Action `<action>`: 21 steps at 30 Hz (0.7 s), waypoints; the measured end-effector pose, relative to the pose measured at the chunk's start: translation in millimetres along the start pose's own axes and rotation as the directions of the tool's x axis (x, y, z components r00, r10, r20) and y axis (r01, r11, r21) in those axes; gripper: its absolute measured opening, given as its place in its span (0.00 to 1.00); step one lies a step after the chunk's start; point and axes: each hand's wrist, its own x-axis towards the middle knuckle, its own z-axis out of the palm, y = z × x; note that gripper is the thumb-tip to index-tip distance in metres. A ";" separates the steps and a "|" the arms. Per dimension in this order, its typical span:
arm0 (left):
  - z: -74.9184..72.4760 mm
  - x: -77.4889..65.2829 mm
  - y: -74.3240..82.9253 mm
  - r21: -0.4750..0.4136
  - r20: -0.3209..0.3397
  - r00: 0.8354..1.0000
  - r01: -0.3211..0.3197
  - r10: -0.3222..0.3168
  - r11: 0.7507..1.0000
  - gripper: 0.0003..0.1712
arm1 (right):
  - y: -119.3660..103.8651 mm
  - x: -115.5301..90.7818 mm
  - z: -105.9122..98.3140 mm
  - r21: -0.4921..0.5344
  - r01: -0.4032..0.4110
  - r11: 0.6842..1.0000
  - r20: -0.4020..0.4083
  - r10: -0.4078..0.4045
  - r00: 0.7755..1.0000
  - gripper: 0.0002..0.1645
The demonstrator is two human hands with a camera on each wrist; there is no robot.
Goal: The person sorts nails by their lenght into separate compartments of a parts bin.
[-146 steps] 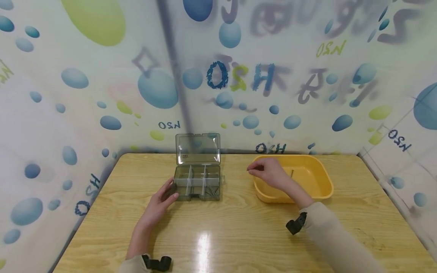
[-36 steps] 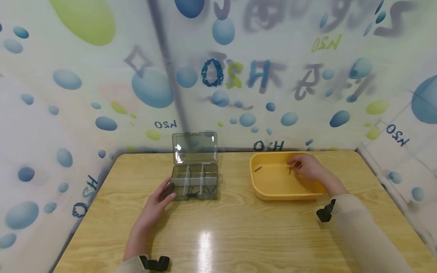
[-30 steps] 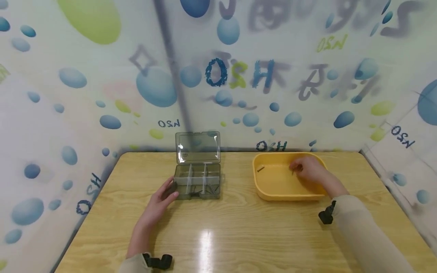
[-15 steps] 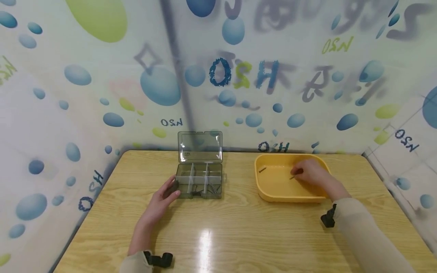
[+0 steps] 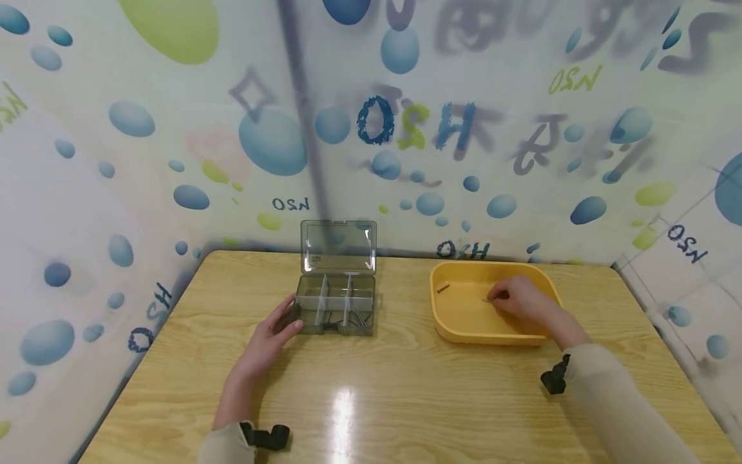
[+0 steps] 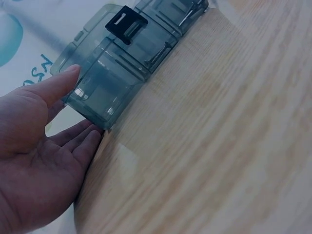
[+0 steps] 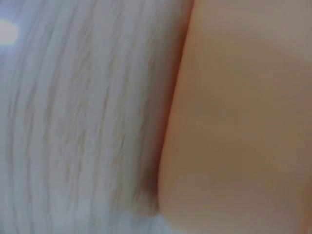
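My right hand [image 5: 523,301] reaches into the yellow tray [image 5: 464,336], its thumb and fingers pinching a small screw [image 5: 485,299] whose thin end points left. A second screw [image 5: 443,289] lies by the tray's left wall. My left hand [image 5: 268,340] is at the left front corner of a smoky clear compartment box [image 5: 335,303] with its lid raised. In the left wrist view, the thumb of that hand touches the box's front wall, while the fairly straight fingers lie beside and under its corner. Several screws [image 6: 157,56] sit in the front compartments.
Both containers stand on a wooden table [image 5: 394,386], near its back edge and the patterned wall [image 5: 232,129]. The raised lid [image 5: 339,247] stands upright close to that wall. In the right wrist view, the tray's side wall [image 7: 234,122] fills the right part.
My right hand has left the tray's left rim for its middle right. Over the last second the pinched screw has tilted from hanging down to pointing left. The left hand stays at the box.
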 end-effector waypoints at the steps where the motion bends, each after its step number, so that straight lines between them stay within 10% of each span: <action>1: -0.4 0.2 0.0 0.001 0.000 1.000 0.000 0.000 1.000 0.40 | -2.5 0.0 -0.5 0.016 -0.015 1.000 -0.008 0.015 1.000 0.06; 21: 0.2 0.5 -2.2 0.035 0.005 1.000 -0.026 0.026 0.999 0.40 | -68.2 5.5 12.5 0.213 0.041 0.976 -0.251 0.014 0.968 0.10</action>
